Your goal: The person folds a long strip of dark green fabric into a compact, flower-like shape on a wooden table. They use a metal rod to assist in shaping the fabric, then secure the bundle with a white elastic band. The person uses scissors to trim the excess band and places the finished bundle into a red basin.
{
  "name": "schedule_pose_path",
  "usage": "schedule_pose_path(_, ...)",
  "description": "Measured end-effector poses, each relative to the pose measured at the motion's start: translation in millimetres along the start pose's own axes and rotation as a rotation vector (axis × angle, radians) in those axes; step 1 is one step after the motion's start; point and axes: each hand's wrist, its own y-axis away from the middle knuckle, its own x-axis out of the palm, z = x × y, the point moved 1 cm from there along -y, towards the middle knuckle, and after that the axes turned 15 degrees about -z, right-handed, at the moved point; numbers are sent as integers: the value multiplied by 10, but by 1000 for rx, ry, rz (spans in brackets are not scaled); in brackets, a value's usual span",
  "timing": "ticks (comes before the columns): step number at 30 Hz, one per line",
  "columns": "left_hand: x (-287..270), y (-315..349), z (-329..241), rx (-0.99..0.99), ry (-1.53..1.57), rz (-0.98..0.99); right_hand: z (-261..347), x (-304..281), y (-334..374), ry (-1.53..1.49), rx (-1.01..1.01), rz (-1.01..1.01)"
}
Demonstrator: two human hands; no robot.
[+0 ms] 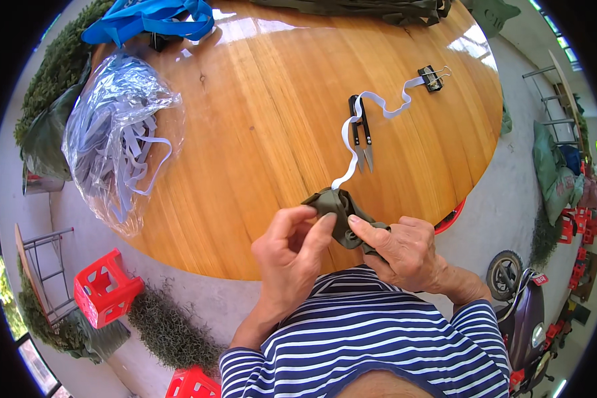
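Note:
Both hands work at the table's near edge on a bunched piece of olive-green fabric (326,201). My left hand (288,255) pinches its left side between thumb and fingers. My right hand (404,252) grips the right side, thumb on top and the other fingers partly hidden below. A white elastic band (347,136) comes out of the fabric's far end and winds away over the table. Its far end is held in a black binder clip (431,78). Black thread snips (359,132) lie partly under the band, blades toward me.
On the round wooden table (245,132) lie a clear plastic bag (123,126) of white elastic bands at left, blue straps (159,20) and dark green fabric (371,6) at the far edge. Red stools (106,288) and a scooter (527,318) stand on the floor.

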Motion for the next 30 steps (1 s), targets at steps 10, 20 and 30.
schedule_pose_path(10, 38, -36, 143, 19, -60, 120, 9, 6, 5, 76, 112, 9)
schedule_pose_path(20, 52, -69, 90, -190, 127, 352, -65, 97, 11, 39, 32, -111)
schedule_pose_path(30, 91, -143, -28, -279, 332, 248, -71, 75, 50, 17, 8, -80)
